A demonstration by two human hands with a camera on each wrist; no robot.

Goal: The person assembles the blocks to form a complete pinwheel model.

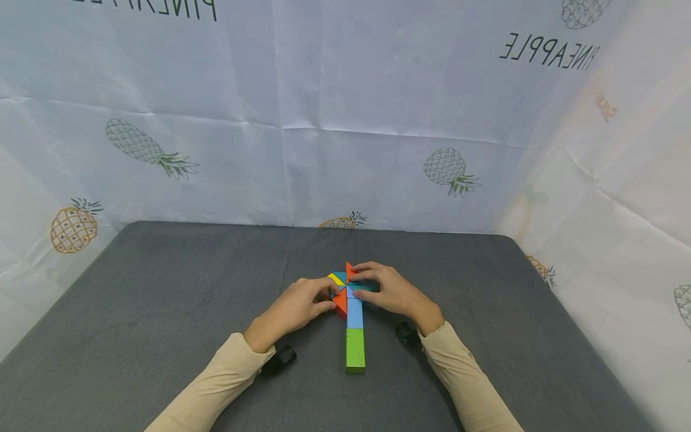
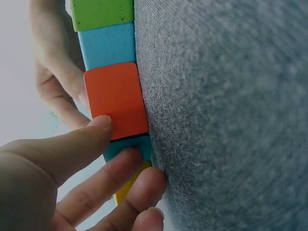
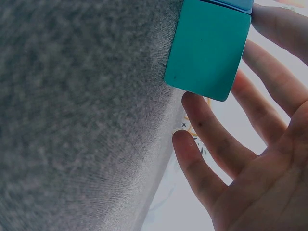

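Flat on the table, coloured wooden blocks form a pinwheel above a stem of a light blue block (image 1: 354, 313) and a green block (image 1: 355, 350). My left hand (image 1: 296, 306) touches the pinwheel's left side. In the left wrist view its thumb rests on the orange triangular block (image 2: 118, 98), and a fingertip touches the teal block (image 2: 127, 146) beside a yellow block (image 2: 126, 188). My right hand (image 1: 393, 291) spreads over the right side, near the upper orange block (image 1: 349, 273) and a teal block (image 3: 208, 50). Its fingers partly hide the pieces there.
The dark grey cloth-covered table (image 1: 189, 288) extends around the blocks. A pale curtain (image 1: 345, 120) with pineapple prints hangs behind its far edge. Black wrist devices sit below the left wrist (image 1: 281, 359) and right wrist (image 1: 407, 334).
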